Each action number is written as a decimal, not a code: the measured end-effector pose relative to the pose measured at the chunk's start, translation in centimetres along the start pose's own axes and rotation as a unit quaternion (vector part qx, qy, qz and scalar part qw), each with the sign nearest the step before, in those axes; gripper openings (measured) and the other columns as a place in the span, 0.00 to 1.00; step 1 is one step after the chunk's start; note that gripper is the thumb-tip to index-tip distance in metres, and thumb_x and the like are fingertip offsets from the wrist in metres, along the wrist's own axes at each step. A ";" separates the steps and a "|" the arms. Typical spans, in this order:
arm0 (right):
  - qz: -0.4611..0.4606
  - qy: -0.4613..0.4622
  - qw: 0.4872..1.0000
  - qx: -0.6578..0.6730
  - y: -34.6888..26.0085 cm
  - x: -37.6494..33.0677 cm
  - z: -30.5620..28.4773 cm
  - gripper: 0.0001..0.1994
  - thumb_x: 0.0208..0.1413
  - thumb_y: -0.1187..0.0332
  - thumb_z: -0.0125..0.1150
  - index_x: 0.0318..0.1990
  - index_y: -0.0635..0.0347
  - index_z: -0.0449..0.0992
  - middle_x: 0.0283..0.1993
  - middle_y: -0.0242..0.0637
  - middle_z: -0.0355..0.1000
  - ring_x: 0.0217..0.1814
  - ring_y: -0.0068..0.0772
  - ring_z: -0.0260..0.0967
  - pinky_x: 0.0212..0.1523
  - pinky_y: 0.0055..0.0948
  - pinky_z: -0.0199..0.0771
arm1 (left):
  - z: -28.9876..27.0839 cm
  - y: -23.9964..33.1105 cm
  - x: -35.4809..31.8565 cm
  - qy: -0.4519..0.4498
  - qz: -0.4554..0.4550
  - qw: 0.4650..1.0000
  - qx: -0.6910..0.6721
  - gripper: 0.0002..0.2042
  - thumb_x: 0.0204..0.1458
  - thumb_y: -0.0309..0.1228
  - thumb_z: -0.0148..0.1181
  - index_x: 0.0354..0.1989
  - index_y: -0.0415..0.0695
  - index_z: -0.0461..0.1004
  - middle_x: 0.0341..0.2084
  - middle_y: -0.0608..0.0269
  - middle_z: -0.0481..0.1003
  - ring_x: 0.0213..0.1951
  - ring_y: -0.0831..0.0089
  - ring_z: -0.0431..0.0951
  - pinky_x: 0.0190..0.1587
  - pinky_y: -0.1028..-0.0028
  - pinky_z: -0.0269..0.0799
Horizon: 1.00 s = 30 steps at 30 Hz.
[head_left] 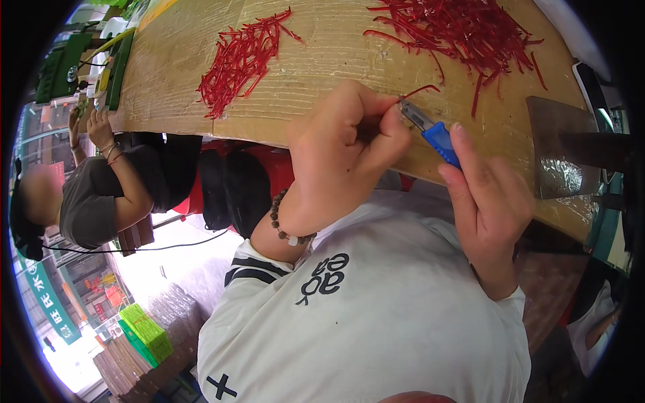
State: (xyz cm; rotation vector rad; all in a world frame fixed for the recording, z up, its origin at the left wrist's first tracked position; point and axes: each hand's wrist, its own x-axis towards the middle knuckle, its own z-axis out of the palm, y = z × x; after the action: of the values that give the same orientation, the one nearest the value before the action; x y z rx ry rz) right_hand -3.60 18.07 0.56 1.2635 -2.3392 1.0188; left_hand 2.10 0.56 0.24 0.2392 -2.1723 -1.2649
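Two heaps of cut strands (240,60) (470,30) are laid on the table (322,67), one left, one right. A snipper (430,131) is positioned between left hand (346,154) and right hand (487,195), near the table edge.

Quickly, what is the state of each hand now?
Left hand: closed, pinching a red string.
Right hand: closed, holding blue-handled snips.

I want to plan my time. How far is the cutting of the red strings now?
Seemingly done: a neat pile of red strings lies at left on the table. In hand: the left hand pinches one string while the right hand holds blue clippers at it. Apparently left: the bigger tangled pile at right.
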 end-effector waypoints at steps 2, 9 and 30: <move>0.004 -0.008 1.000 -0.011 -0.1 0.3 0.0 0.20 0.45 0.74 0.66 0.49 0.63 0.75 0.19 0.36 0.61 0.18 0.30 0.55 0.21 0.29 0.56 | 0.4 -0.5 0.1 0.027 0.032 0.999 0.033 0.05 0.44 0.21 0.63 0.27 0.38 0.72 0.18 0.61 0.73 0.19 0.78 0.73 0.22 0.80 0.68; 0.019 0.077 0.996 -0.048 0.3 0.4 1.5 0.22 0.43 0.68 0.69 0.49 0.54 0.77 0.18 0.30 0.57 0.15 0.29 0.54 0.17 0.30 0.56 | 0.2 -0.2 -0.2 0.038 0.012 0.998 0.049 0.05 0.43 0.21 0.63 0.27 0.38 0.72 0.18 0.59 0.73 0.19 0.75 0.75 0.22 0.78 0.69; 0.002 0.132 0.988 0.075 0.7 -1.3 -1.6 0.32 0.48 0.75 0.62 0.61 0.72 0.57 0.36 0.47 0.71 0.27 0.40 0.70 0.25 0.33 0.70 | 0.8 1.6 3.2 0.001 0.191 0.980 0.059 0.20 0.59 0.41 0.46 0.51 0.37 0.70 0.45 0.46 0.70 0.43 0.59 0.71 0.47 0.66 0.66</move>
State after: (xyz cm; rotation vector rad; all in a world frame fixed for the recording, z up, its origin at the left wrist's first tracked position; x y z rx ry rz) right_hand -3.54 20.22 0.71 1.0963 -2.0984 1.2989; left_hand -0.70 0.57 2.63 -0.1272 -2.1622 -0.9220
